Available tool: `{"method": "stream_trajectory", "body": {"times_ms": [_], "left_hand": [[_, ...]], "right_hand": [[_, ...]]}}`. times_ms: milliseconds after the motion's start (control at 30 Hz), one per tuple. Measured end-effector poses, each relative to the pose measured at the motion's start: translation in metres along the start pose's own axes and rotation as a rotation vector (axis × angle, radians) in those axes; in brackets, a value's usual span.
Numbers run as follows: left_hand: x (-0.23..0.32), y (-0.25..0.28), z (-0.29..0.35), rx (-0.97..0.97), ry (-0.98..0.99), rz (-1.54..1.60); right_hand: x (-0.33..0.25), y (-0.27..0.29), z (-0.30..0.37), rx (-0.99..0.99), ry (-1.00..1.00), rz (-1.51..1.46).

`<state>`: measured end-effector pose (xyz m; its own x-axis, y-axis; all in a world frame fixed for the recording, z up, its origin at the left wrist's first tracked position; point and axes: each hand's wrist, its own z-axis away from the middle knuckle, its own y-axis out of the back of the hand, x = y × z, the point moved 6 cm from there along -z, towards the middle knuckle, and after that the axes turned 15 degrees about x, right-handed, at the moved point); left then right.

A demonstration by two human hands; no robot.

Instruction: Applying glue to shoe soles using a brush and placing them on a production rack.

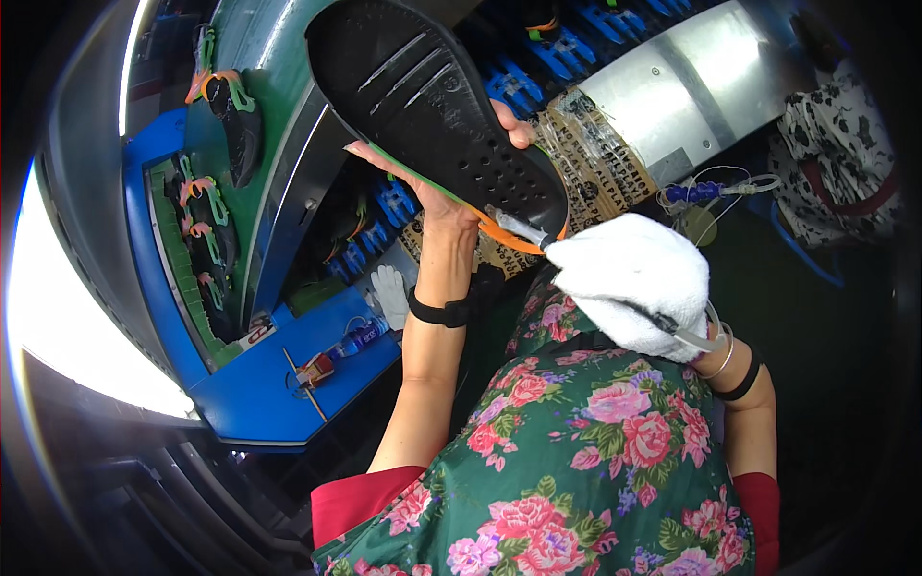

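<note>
My left hand [447, 200] grips a black shoe sole [423, 101] from beneath, with fingers showing at both of its edges. The surface facing me has long glossy grooves at the wide end and many round holes toward the narrower end. Green and orange material shows along its edge. My right hand is wholly wrapped in a white cloth [629, 283], so its fingers are hidden. Out of the cloth comes a thin tool with a pale, brush-like tip [519, 226], which lies against the holed end of the sole. A grey hose [706, 338] leaves the cloth at my wrist.
Black footwear pieces with orange and green straps [235, 125] lie on a green surface at left. A blue shelf [259, 389] carries a white glove [390, 294] and a bottle [360, 336]. Ahead are a metal housing [711, 77], a taped cardboard piece [591, 144] and blue racks [567, 53].
</note>
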<state>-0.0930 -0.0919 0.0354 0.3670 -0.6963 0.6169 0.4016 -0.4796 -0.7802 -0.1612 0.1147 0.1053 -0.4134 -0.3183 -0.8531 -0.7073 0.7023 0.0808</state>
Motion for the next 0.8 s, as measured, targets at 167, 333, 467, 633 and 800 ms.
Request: {"method": "stream_trajectory", "body": {"times_ms": [167, 333, 467, 633, 800], "left_hand": [[-0.005, -0.007, -0.001, -0.002, 0.021, 0.016], [-0.006, -0.014, -0.001, -0.001, 0.017, 0.071], [-0.003, -0.024, -0.002, -0.103, -0.032, 0.004], [0.007, -0.038, -0.004, -0.252, -0.060, -0.106], [0.009, -0.055, -0.008, -0.318, -0.056, -0.100]], "right_hand": [[-0.006, -0.002, -0.002, -0.009, 0.067, -0.121], [0.005, 0.012, -0.003, 0.072, -0.109, -0.076], [0.007, 0.017, 0.000, 0.070, -0.085, -0.035], [0.001, 0.017, -0.001, 0.071, -0.080, -0.036], [-0.010, 0.016, 0.001, 0.003, 0.053, 0.043]]}}
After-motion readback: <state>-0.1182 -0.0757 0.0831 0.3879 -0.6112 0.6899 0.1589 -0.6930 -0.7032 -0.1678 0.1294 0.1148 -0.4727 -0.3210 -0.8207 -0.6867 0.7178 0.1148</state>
